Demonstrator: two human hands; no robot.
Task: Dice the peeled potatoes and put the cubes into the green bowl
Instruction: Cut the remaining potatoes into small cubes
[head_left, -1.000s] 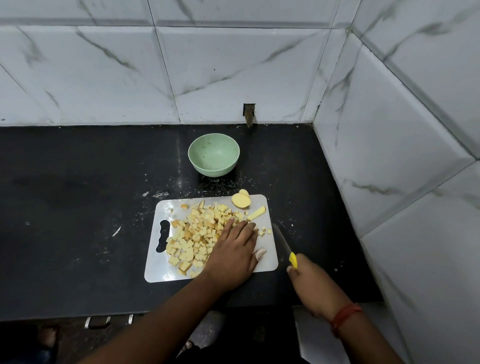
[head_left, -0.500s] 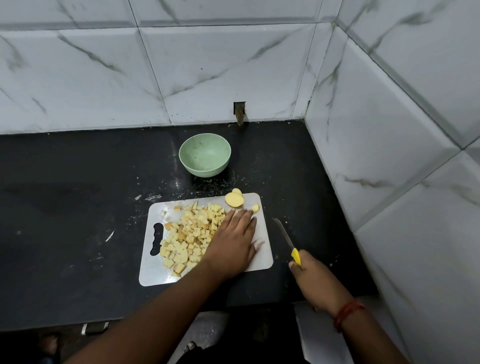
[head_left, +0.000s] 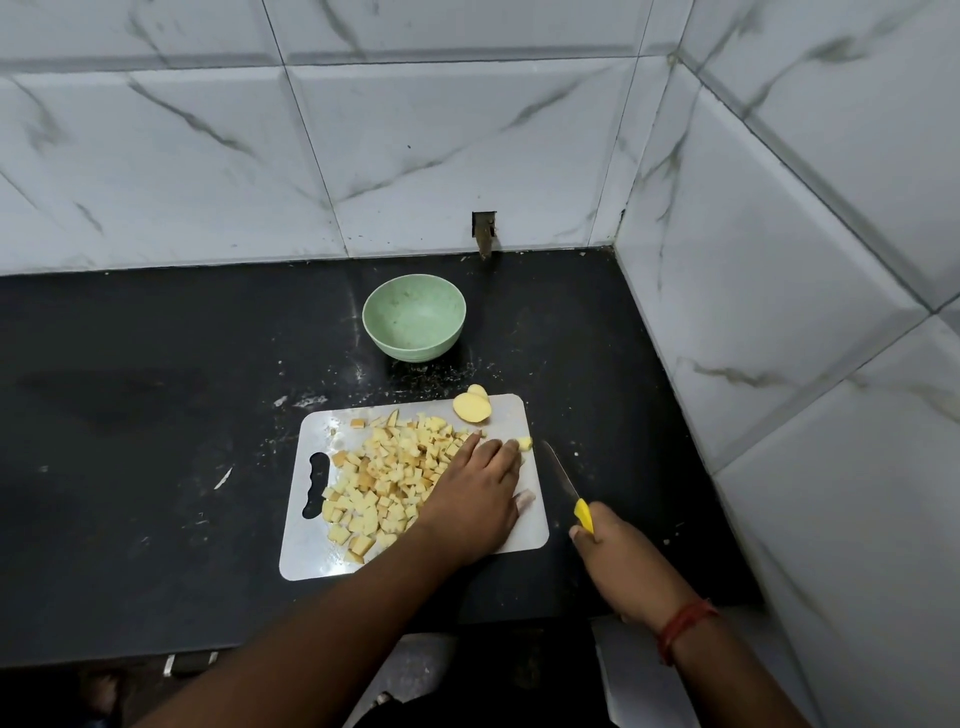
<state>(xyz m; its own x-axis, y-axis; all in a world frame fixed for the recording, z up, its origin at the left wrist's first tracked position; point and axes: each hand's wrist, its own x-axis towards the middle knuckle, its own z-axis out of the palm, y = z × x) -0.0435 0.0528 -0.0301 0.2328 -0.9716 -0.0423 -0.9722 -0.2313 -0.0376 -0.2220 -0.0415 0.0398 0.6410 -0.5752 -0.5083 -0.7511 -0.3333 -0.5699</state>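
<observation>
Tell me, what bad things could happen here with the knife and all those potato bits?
1. The knife held by the right hand lies off the cutting board, its blade close to the left hand; a careless move might nick a finger.
2. The potato cubes sit heaped by the flat left hand; a hard sweep could spill some onto the counter.
3. The green bowl is still empty and stands away from the board, so cubes may drop on the way.

Yellow potato cubes (head_left: 387, 480) heaped on board; green bowl (head_left: 414, 317) empty behind.
</observation>
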